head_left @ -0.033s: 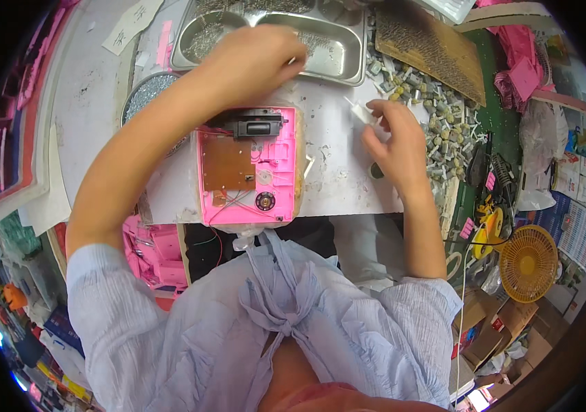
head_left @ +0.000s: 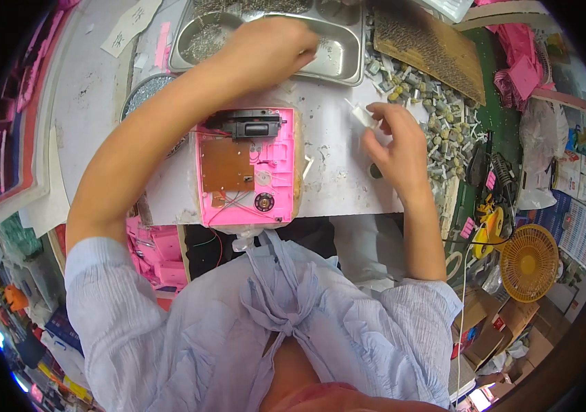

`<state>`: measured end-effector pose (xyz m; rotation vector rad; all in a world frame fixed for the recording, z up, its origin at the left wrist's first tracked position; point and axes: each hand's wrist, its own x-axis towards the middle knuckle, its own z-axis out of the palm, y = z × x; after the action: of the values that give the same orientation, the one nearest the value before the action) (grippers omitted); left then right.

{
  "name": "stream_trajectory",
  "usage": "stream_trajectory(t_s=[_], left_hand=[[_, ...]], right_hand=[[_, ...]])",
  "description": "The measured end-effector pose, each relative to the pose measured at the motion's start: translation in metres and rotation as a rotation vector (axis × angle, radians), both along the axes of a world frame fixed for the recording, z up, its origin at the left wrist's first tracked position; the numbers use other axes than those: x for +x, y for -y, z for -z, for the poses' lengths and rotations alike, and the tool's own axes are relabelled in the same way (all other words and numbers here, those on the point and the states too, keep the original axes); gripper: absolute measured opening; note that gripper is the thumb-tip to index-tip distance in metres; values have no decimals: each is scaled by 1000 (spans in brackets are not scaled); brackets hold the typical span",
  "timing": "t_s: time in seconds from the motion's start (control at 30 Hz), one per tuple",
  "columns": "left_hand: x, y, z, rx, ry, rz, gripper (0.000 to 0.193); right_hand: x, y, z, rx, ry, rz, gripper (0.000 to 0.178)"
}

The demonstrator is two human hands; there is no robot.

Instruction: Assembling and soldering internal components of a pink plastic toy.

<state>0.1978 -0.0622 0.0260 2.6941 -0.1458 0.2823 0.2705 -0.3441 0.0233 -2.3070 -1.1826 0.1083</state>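
Observation:
My left hand (head_left: 269, 51) reaches across to the steel tray (head_left: 364, 48), above its front compartments. Its fingers are curled together, and whatever they may pinch is hidden. Between the thumb and fingers of my right hand (head_left: 399, 141) is a small white tube (head_left: 362, 115) with a thin nozzle, pointing up and left. In front of me lies an open pink plastic case (head_left: 280, 145). Inside it are a brown circuit board (head_left: 224, 165), a black box-shaped part (head_left: 255, 127), a round metal-rimmed part (head_left: 264, 201) and thin wires. Neither hand touches the case.
Small metal pieces lie in the tray. A round bowl (head_left: 145, 95) of grey metal bits is partly behind my left forearm. Many small grey and yellowish parts (head_left: 444, 123) are heaped right of my right hand, below a brown board (head_left: 430, 51). An orange fan (head_left: 528, 263) stands far right.
My left hand has shifted slightly to the right and away from me over the tray. My right hand and the white tube stay almost in place.

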Motion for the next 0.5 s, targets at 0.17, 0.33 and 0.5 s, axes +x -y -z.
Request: stream_trajectory(t_s=[0.17, 0.33, 0.5], left_hand=[[84, 20, 40, 439, -155, 62, 16], [66, 13, 20, 23, 146, -21, 20], [-23, 15, -11, -615, 69, -108, 21]], right_hand=[[-10, 24, -14, 62, -48, 20, 28], [-14, 37, -19, 176, -129, 48, 26], [-27, 28, -28, 425, -274, -54, 30]])
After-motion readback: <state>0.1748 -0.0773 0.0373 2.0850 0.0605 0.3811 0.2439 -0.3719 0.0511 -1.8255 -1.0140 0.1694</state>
